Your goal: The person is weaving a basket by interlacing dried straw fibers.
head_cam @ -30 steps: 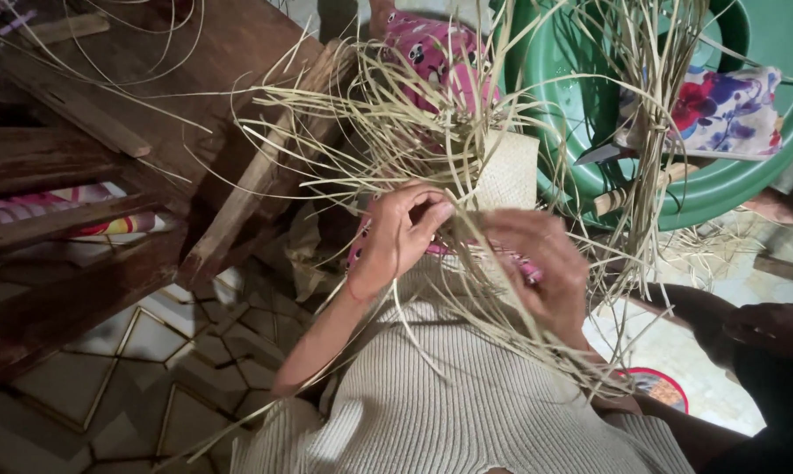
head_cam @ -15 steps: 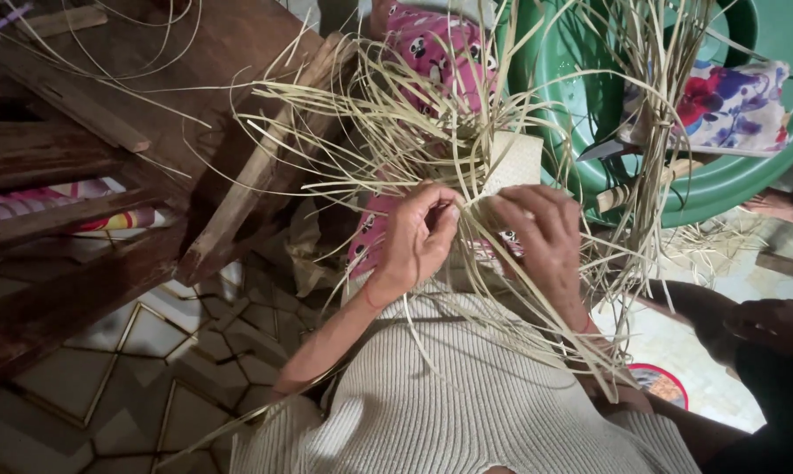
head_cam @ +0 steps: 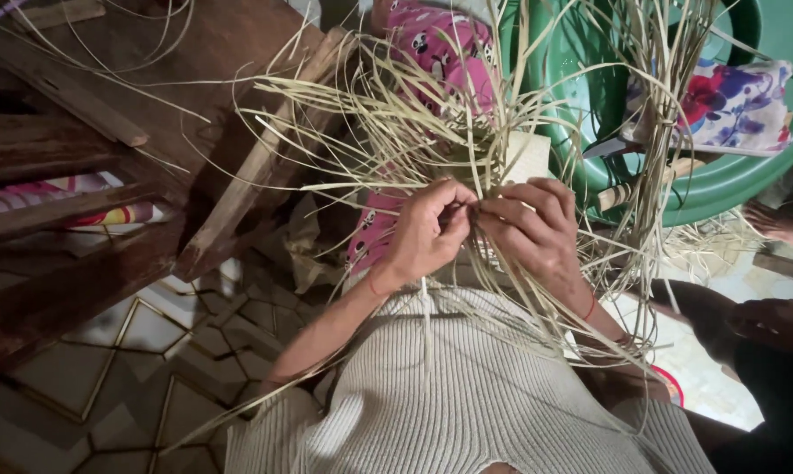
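Observation:
A loose tangle of pale straw strips (head_cam: 414, 132) fans out above my lap, part of a piece being woven. My left hand (head_cam: 423, 233) pinches a few of these strips between thumb and fingers. My right hand (head_cam: 537, 233) meets it fingertip to fingertip and grips strips at the same spot. Long strands trail down over my ribbed cream top (head_cam: 467, 395). Behind the hands a flat woven section (head_cam: 528, 158) shows partly.
A big green plastic basin (head_cam: 721, 189) with a floral cloth (head_cam: 735, 105) sits at upper right. Dark wooden furniture (head_cam: 107, 175) fills the left. Patterned floor tiles (head_cam: 133, 369) lie below. Another person's dark limb (head_cam: 748, 325) reaches in at right.
Both hands have risen slightly and come together, fingertips now meeting on the strips; before, the right hand sat lower and apart.

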